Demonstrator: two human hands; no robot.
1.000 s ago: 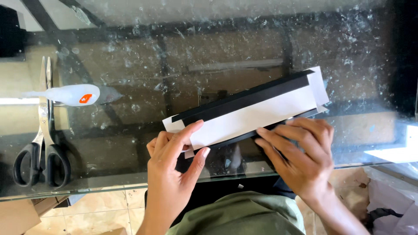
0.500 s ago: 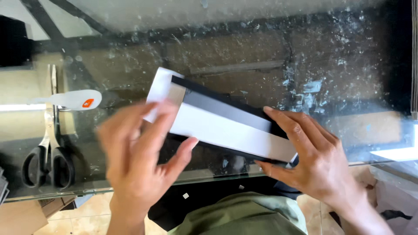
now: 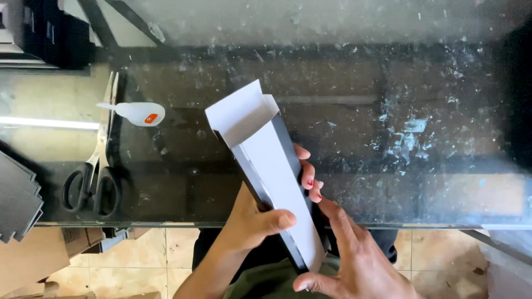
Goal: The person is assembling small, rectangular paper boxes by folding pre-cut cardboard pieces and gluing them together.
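A long flat cardboard box, white inside and black outside, points away from me over the glass table, its open end flap at the far end. My left hand grips it around the middle, thumb across the white face and fingertips showing on the right side. My right hand touches the box's near end, fingers spread along its right edge.
Scissors with black handles lie at the table's left, next to a small white glue bottle. A stack of dark flat sheets sits at the far left edge. Black boxes stand at the back left.
The box has turned from lying crosswise to pointing away from me. My left hand moved from its left end to its middle; my right hand shifted to the near end.
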